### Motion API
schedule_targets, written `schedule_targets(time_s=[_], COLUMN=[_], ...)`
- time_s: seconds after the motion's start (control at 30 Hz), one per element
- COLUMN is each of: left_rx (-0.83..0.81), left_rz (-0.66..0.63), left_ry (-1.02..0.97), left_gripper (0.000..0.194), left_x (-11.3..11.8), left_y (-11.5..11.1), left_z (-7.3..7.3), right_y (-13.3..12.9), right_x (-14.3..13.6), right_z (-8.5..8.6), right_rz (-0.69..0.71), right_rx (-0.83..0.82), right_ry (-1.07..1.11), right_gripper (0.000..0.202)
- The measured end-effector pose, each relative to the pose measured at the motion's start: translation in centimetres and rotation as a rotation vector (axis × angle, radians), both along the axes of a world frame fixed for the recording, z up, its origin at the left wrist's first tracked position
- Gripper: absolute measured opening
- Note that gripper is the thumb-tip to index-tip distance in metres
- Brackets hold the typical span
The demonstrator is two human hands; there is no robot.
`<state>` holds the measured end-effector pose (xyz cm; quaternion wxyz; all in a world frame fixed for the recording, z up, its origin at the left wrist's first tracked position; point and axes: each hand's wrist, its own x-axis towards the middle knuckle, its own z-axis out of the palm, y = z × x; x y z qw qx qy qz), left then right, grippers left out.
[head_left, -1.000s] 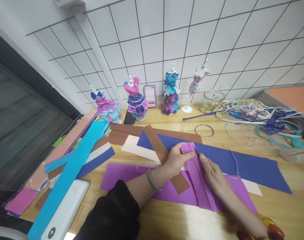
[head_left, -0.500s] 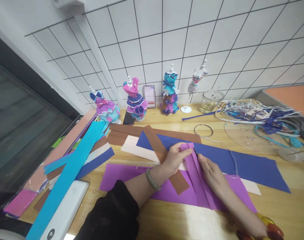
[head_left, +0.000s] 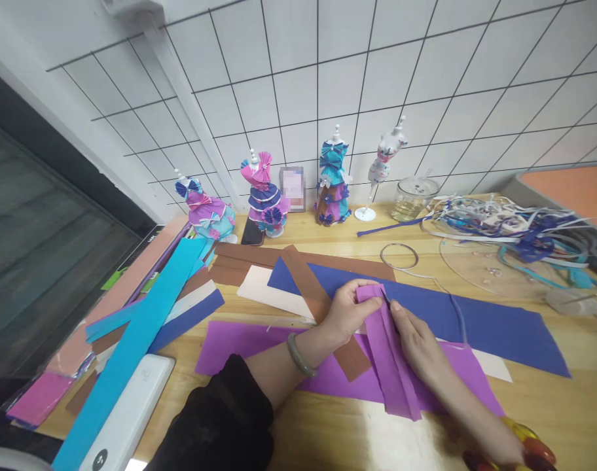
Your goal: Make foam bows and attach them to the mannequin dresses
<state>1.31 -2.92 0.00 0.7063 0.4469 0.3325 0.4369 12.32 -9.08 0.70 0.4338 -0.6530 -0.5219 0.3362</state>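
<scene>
Between the thumb and fingers of my left hand (head_left: 350,313) is the top end of a folded purple crepe paper strip (head_left: 389,356). My right hand (head_left: 416,340) is closed around a slim dark tool (head_left: 387,301), whose tip touches the strip's upper right edge; its kind is mostly hidden by the fingers. The strip hangs down over a wider purple sheet (head_left: 239,350) lying on the table. A brown strip (head_left: 350,360) passes under my left wrist. Behind both hands lies a long dark blue sheet (head_left: 495,330).
Small dressed mannequins (head_left: 210,209) and a bare mannequin (head_left: 389,154) stand along the wall. To the left are turquoise paper (head_left: 136,340) and a white power bank (head_left: 131,405). A glass jar (head_left: 414,196), a metal ring (head_left: 399,256) and tangled ribbons (head_left: 499,219) lie right.
The held purple strip has shifted slightly to the right and its lower end now hangs a little lower. Both hands keep their hold, with the dark tool still at the edge.
</scene>
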Motion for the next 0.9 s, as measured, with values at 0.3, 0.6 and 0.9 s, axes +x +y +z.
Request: schedule_targets(time_s=[0.3,0.6,0.9], left_rx=[-0.064,-0.094,-0.116], left_rz=[0.014,0.02,0.055], left_ry=[0.025,0.024,0.023], left_gripper=[0.019,0.023,0.024], left_x=[-0.08,-0.01,0.19], left_y=[0.12,-0.06,-0.4], left_z=[0.01,-0.23,-0.55], right_y=[-0.02,0.03,0.09], right_x=[-0.04,0.21,-0.03], right_z=[0.19,-0.55,-0.02], right_rz=[-0.01,0.01,-0.017], right_rx=[0.0,-0.003,-0.001], right_ry=[-0.036,-0.026,0.01], right_gripper=[0.04,0.04,0.041])
